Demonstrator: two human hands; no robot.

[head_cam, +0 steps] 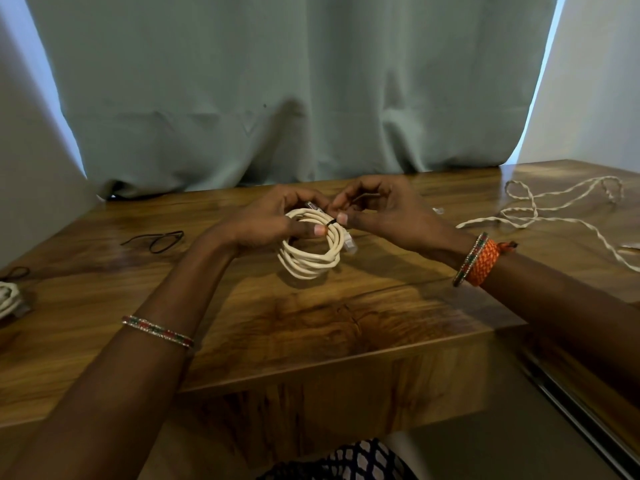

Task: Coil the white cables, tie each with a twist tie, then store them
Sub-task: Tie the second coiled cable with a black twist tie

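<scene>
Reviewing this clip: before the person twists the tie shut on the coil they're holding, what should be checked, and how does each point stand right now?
1. Coil gathered in even loops: ok.
2. Left hand gripping the coil at its top: ok.
3. Black tie passed around the whole bundle: cannot tell, only a short stretch shows between the thumbs.
4. Right hand pinching the tie's ends: cannot tell, fingers hide them.
5. Plug tucked against the coil: ok, it lies on the right side.
6. Spare ties on the table for the loose cable at right: ok.
</scene>
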